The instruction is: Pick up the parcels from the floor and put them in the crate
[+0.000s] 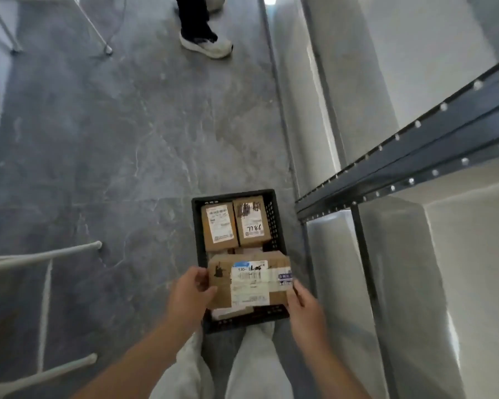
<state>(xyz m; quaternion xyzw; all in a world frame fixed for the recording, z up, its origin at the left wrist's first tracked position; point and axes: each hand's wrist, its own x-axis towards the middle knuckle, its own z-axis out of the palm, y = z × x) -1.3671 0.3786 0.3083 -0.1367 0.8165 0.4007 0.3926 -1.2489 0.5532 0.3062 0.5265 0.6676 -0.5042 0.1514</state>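
Note:
A black plastic crate (274, 223) stands on the grey floor just in front of my legs. Two brown cardboard parcels with white labels lie side by side in its far half, one on the left (219, 226) and one on the right (251, 221). Over the crate's near half I hold a larger brown parcel (248, 280) with white and blue labels. My left hand (189, 293) grips its left edge, and my right hand (304, 306) grips its right edge. More parcels show partly beneath it.
A dark metal shelf rack (415, 156) with a white wall behind runs along the right. White furniture legs (41, 254) stand at the left. Another person's foot in a white shoe (206, 46) is on the floor far ahead.

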